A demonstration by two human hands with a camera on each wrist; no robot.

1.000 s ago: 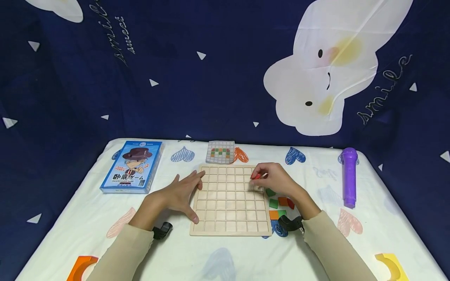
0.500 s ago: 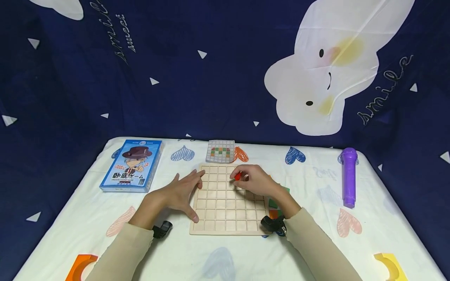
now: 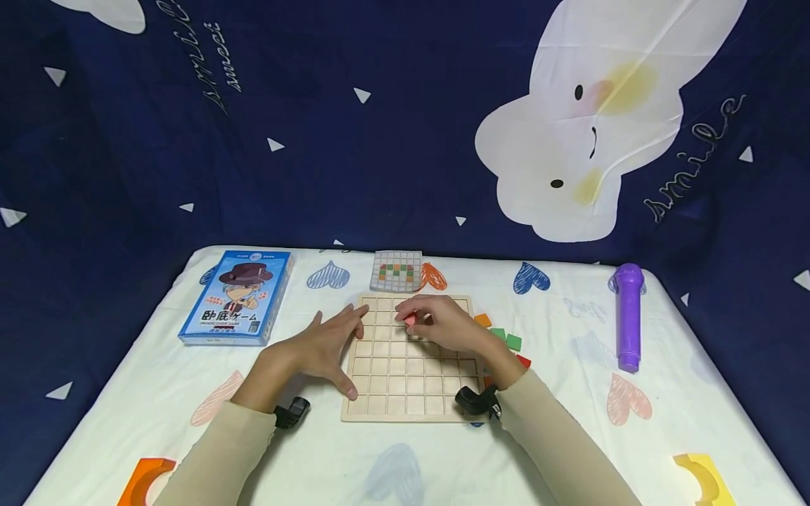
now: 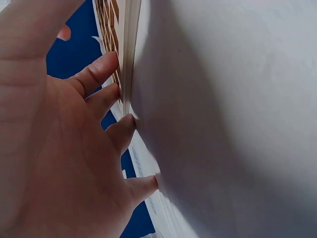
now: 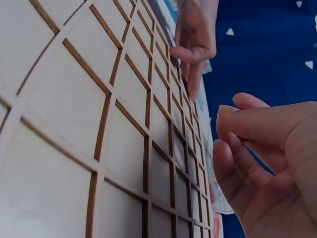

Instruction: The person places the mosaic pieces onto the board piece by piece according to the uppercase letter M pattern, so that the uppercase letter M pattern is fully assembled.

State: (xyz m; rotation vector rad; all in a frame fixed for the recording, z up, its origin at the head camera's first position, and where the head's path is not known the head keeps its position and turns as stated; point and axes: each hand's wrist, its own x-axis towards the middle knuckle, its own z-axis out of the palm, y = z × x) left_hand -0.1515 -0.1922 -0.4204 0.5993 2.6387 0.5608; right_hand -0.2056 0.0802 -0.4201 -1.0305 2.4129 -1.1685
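Head view: I see a red piece (image 3: pixel 410 320) pinched in the right hand (image 3: pixel 446 325), its grip narrow between thumb and fingers, over the upper middle of a wooden grid board (image 3: pixel 414 367). Whether the piece touches the board I cannot tell. The left hand (image 3: pixel 323 351) spreads its grip wide along the board's left edge, index finger and thumb touching the frame. Just beyond the far edge lies a pattern card (image 3: pixel 396 274). Beside the right edge lie an orange tile (image 3: pixel 483 320), two green tiles (image 3: pixel 514 342) and a red tile (image 3: pixel 523 361). Farther out on the cloth-covered tabletop (image 3: pixel 316 457), I note a blue game box (image 3: pixel 237 299) at left, a purple microphone-shaped object (image 3: pixel 629 316) at right and, nearer the viewer, an orange block (image 3: pixel 139 481) and a yellow block (image 3: pixel 714 481).
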